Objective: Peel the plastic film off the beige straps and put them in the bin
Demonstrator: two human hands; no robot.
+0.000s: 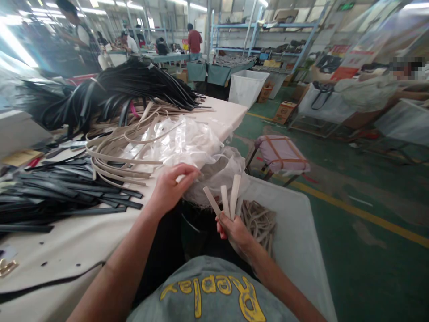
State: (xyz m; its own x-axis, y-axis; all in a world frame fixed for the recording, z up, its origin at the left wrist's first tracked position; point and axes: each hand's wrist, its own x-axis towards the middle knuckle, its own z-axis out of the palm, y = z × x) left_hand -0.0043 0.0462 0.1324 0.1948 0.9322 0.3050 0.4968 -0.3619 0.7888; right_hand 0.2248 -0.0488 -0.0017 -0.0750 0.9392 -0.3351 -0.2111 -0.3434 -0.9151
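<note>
My right hand [235, 230] is closed on three short beige strips [227, 199] that stick up from the fist, above a white bin [295, 232] with several more beige strips [259, 223] lying in it. My left hand [172, 184] rests at the table's edge, fingers curled round a beige strip end beside crumpled clear plastic [182, 141]. Long beige straps [120, 154] curve across the table just left of that hand.
Flat black strips [63, 194] lie on the white table [67, 250], with a big heap of black straps [134, 85] behind. A padded stool [280, 154] stands on the green floor. Other people work at far benches [194, 40].
</note>
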